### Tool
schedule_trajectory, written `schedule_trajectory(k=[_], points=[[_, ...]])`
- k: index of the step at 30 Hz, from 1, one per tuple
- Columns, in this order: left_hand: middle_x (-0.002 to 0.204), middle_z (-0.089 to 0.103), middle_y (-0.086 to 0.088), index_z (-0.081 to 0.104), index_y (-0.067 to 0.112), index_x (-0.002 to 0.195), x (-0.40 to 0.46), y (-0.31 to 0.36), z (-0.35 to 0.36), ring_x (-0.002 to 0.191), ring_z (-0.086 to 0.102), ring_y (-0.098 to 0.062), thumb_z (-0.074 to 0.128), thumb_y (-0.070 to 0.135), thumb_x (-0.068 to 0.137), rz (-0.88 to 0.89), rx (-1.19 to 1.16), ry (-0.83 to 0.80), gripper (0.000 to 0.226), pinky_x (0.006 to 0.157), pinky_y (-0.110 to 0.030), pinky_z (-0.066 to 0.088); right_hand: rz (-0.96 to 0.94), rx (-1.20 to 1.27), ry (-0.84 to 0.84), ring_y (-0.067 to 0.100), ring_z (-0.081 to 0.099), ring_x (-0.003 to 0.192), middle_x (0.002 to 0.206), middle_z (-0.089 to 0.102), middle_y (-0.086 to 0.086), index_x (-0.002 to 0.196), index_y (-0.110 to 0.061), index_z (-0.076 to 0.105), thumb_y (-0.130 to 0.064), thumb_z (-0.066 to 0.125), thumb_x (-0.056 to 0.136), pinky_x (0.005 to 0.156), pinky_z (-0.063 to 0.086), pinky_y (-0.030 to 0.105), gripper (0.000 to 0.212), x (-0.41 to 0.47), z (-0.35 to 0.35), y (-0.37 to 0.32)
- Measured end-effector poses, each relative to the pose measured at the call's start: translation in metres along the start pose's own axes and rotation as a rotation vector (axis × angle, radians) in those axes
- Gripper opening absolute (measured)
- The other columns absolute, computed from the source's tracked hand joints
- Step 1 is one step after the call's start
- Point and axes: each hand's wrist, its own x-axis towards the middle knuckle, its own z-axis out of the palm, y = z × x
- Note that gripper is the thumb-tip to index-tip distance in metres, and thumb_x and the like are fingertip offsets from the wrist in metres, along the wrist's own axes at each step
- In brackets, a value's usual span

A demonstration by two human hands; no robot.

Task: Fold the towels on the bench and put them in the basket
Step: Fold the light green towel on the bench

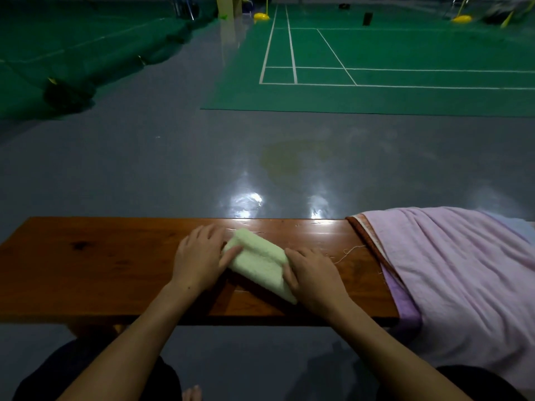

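Note:
A small pale green towel, folded into a thick bundle, lies on the wooden bench near its middle. My left hand rests at the towel's left end, its fingers laid against the folded edge. My right hand is at the towel's right end, thumb and fingers curled round that end. A large pink towel is draped unfolded over the bench's right end and hangs down toward the floor. No basket is in view.
The bench's left half is bare wood. Beyond the bench lies a shiny grey floor, then a green badminton court with white lines. My knees show at the bottom corners.

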Motion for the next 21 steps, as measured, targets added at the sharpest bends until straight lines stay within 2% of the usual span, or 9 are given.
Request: schedule_trajectory(k=[2,4,7,9,11,14,17,19,21], points=[[0.131,0.063,0.001,0.062,0.028,0.131,0.003,0.001,-0.002,0.120,0.057,-0.025,0.038,0.076,0.096,-0.080,-0.059,0.052,0.064,0.090,-0.041,0.050,0.038,-0.001,-0.006,0.021,0.064,0.100,0.112,0.070,-0.008,0.119,-0.029,0.064,-0.060,0.034,0.096,0.076,0.052,0.037,0.049,-0.002,-0.005,-0.003],[0.118,0.064,0.006,0.062,0.031,0.122,0.003,0.006,-0.004,0.110,0.059,-0.021,0.046,0.076,0.093,-0.175,-0.145,0.040,0.056,0.080,-0.038,0.051,0.095,0.058,-0.025,0.017,0.066,0.086,0.095,0.070,-0.009,0.104,-0.028,0.065,-0.071,0.045,0.095,0.070,0.050,0.034,0.048,-0.002,-0.010,-0.007],[0.103,0.064,0.017,0.061,0.038,0.105,0.002,0.020,-0.010,0.101,0.063,-0.013,0.055,0.083,0.083,-0.298,-0.307,-0.075,0.050,0.081,-0.036,0.054,0.108,0.109,-0.047,0.011,0.063,0.072,0.079,0.067,-0.010,0.086,-0.026,0.062,-0.081,0.050,0.089,0.070,0.053,0.033,0.057,-0.003,-0.012,-0.015],[0.090,0.065,0.020,0.061,0.037,0.085,0.002,0.029,-0.015,0.090,0.065,-0.009,0.062,0.083,0.080,-0.313,-0.408,-0.181,0.046,0.080,-0.036,0.057,0.078,0.113,-0.057,0.008,0.063,0.070,0.078,0.067,-0.010,0.086,-0.026,0.062,-0.080,0.049,0.090,0.070,0.056,0.035,0.056,-0.003,-0.012,-0.021],[0.084,0.067,0.017,0.059,0.034,0.075,0.002,0.037,-0.020,0.081,0.066,-0.007,0.072,0.073,0.081,-0.295,-0.503,-0.243,0.042,0.075,-0.037,0.059,0.064,0.115,-0.049,0.008,0.064,0.070,0.079,0.068,-0.010,0.088,-0.026,0.063,-0.078,0.049,0.092,0.071,0.057,0.035,0.053,-0.003,-0.013,-0.024],[0.084,0.072,0.011,0.066,0.028,0.081,0.004,0.041,-0.021,0.075,0.068,-0.005,0.080,0.053,0.086,-0.237,-0.661,-0.293,0.029,0.071,-0.039,0.059,0.079,0.139,-0.037,0.006,0.064,0.071,0.080,0.067,-0.011,0.087,-0.028,0.063,-0.077,0.051,0.092,0.070,0.055,0.033,0.051,-0.003,-0.016,-0.022],[0.098,0.069,0.011,0.061,0.029,0.096,0.004,0.042,-0.024,0.086,0.067,-0.002,0.075,0.033,0.095,-0.200,-0.839,-0.304,0.015,0.074,-0.027,0.058,0.147,0.269,-0.060,0.002,0.065,0.075,0.086,0.070,-0.013,0.095,-0.030,0.064,-0.074,0.057,0.090,0.064,0.050,0.023,0.045,-0.005,-0.016,-0.023],[0.108,0.069,0.001,0.059,0.018,0.111,0.005,0.044,-0.028,0.092,0.070,-0.008,0.073,0.028,0.097,-0.239,-1.015,-0.287,0.022,0.076,-0.028,0.060,0.182,0.442,-0.034,0.000,0.068,0.084,0.098,0.072,-0.014,0.112,-0.028,0.062,-0.070,0.063,0.089,0.072,0.059,0.026,0.048,-0.006,-0.013,-0.026],[0.111,0.071,-0.006,0.056,0.010,0.120,0.005,0.044,-0.035,0.088,0.074,-0.009,0.073,0.021,0.097,-0.257,-1.161,-0.262,0.030,0.070,-0.026,0.061,0.179,0.656,-0.007,-0.001,0.069,0.098,0.117,0.071,-0.014,0.135,-0.024,0.054,-0.063,0.070,0.089,0.082,0.062,0.028,0.062,-0.006,-0.012,-0.032]])
